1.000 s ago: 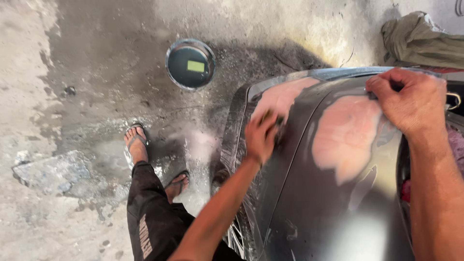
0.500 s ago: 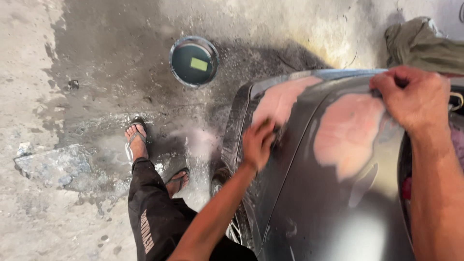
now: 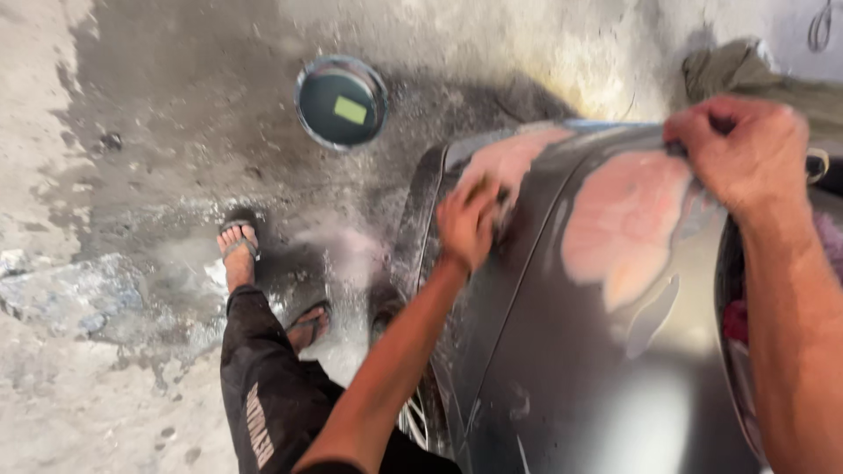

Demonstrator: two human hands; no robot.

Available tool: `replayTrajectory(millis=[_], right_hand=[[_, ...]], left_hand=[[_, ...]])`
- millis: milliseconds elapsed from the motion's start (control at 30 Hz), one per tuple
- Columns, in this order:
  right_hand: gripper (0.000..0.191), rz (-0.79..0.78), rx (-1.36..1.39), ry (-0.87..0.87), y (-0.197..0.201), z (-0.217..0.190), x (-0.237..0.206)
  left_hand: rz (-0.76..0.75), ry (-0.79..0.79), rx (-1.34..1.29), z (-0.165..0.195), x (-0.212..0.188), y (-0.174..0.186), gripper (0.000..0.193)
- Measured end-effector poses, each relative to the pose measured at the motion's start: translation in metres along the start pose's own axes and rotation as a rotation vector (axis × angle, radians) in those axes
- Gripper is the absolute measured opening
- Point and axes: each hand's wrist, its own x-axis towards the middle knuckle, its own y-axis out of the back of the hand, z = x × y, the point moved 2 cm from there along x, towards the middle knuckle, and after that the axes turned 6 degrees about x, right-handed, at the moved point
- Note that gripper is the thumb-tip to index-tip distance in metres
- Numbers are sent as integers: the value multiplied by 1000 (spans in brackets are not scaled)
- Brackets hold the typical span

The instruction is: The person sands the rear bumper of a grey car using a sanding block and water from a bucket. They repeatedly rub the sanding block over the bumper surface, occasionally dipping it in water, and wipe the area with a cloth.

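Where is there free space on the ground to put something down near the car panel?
Bare wet concrete lies between the round bucket and the sandalled foot, and left of that foot, above the grey rubble. It is crowded beside the dark car panel, where the left hand and legs are.

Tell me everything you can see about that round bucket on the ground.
The bucket stands upright on the wet, stained concrete floor, beyond the dark car panel and apart from it. Seen from above, it shows a round pale metallic-looking rim and a dark greenish inside, seemingly liquid. A small light-green rectangular piece lies inside, perhaps floating. Neither hand touches it; the left hand is the nearer one, pressed on the panel.
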Motion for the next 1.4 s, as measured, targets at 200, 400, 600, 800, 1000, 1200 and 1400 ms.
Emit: replayTrajectory(millis=[200,400,600,800,1000,1200,1400], right_hand=[[17,53,37,81,1,3,3],[17,50,9,56,0,11,2],[19,106,-15,152,2,18,2],[21,125,-21,157,-1,28,4],[19,170,-35,232,-4,35,3],[20,119,-33,172,-6,36,4],[21,112,-64,146,-1,24,2]], left_hand=[[18,137,-73,25,-11,17,41],[-60,160,11,13,-4,12,45],[-103,462,-861,-15,16,19,33],[-26,897,-1155,2,0,36,28],[-71,839,-424,23,31,3,39],[-235,309,37,42,-14,19,31],[-248,222,74,23,-16,7,28]])
